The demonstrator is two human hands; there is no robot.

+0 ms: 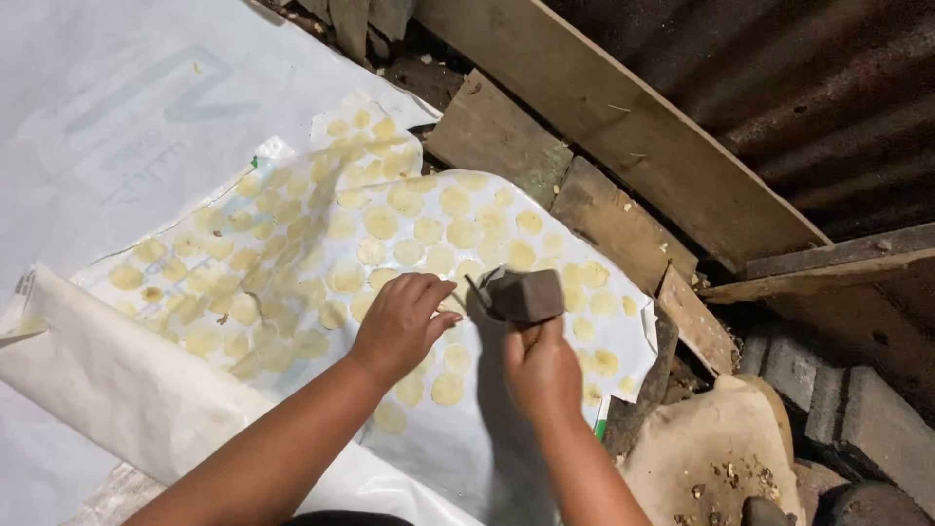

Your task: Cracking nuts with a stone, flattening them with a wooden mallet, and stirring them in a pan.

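While right hand [542, 368] grips a dark block [526, 295] from below, left hand [401, 321] presses fingertips on the sheet [467, 429].
Block sits just right of left fingertips, nearly touching, above pale yellow discs [380, 222]. Right closed on block; left curled, holding nothing visible. Planks [623, 127] behind.

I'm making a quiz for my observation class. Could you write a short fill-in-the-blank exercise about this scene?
1. The right hand holds a dark ____ by its handle.
2. The left hand rests on a white sheet covered with flat, round, pale ____ discs.
3. Beyond the sheet lie several weathered wooden ____.

Missing words: hammer; yellow; planks
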